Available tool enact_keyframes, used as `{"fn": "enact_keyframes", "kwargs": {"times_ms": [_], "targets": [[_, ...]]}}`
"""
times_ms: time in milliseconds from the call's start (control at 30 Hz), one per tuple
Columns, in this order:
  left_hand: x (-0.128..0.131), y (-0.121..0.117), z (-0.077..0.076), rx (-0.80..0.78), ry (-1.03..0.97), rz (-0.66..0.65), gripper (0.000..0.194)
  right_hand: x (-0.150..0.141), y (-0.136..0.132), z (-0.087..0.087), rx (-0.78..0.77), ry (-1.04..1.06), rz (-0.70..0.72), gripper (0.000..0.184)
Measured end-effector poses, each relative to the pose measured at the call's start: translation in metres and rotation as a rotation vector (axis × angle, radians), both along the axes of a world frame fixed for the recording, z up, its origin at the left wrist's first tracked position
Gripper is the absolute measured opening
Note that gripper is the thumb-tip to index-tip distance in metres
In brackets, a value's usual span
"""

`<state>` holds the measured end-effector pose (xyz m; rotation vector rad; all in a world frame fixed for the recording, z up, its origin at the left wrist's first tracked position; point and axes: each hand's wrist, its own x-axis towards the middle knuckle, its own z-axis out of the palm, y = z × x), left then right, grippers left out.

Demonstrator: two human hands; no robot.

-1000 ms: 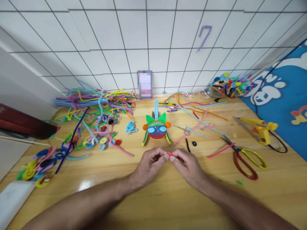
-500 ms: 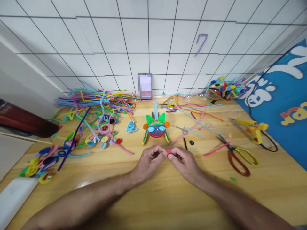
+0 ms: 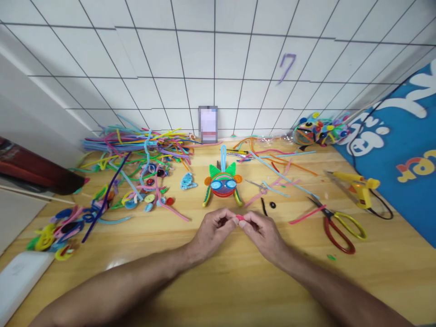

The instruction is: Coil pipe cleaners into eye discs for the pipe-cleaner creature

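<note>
- Evidently, a small pinkish-red piece (image 3: pixel 240 218) was pinched between the left hand (image 3: pixel 211 235) and right hand (image 3: pixel 265 236), just in front of the pipe-cleaner figure (image 3: pixel 223 186).
- Both held it firmly; light, even pressure seemed the way to keep its shape.
- Scissors (image 3: pixel 327 212) lay apart, to the right.

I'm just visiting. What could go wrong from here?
A few things, perhaps. The small pink piece is pinched between the fingertips of the left hand and right hand, so it could slip and drop. The colourful figure stands just beyond both hands, so a forward nudge might knock it. And the scissors lie beside the right forearm, where a sideways sweep might catch their handles.
</note>
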<state>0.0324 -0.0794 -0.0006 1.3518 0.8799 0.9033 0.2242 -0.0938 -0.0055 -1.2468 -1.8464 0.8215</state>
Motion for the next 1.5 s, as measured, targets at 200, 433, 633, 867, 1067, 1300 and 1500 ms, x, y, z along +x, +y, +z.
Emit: {"fn": "enact_keyframes", "kwargs": {"times_ms": [200, 433, 633, 867, 1067, 1300, 1500], "targets": [[0.0005, 0.001, 0.0018, -0.012, -0.02, 0.03, 0.042, 0.0, -0.001, 0.003, -0.014, 0.006, 0.004, 0.025], [0.0004, 0.0006, 0.001, 0.001, -0.021, 0.009, 0.04, -0.0012, 0.0001, 0.004, 0.017, -0.011, -0.007, 0.031], [-0.0004, 0.0004, -0.0028, 0.0, -0.014, -0.016, 0.041, -0.0006, -0.0003, 0.0043, 0.015, -0.014, 0.008, 0.032], [-0.0003, 0.0007, -0.0033, -0.007, 0.003, -0.014, 0.04, -0.0009, -0.0004, 0.0018, 0.026, -0.016, 0.015, 0.03], [-0.0007, 0.0018, 0.0008, -0.018, -0.028, 0.009, 0.039, -0.0025, -0.0009, 0.0045, -0.004, 0.007, 0.006, 0.028], [-0.001, 0.0022, 0.0006, 0.003, -0.036, 0.012, 0.036, -0.0024, -0.001, 0.0043, -0.044, 0.004, -0.002, 0.03], [-0.0007, 0.0022, -0.0052, 0.019, -0.038, -0.016, 0.034, -0.0001, -0.0004, 0.0026, -0.073, -0.015, 0.0, 0.032]]}}
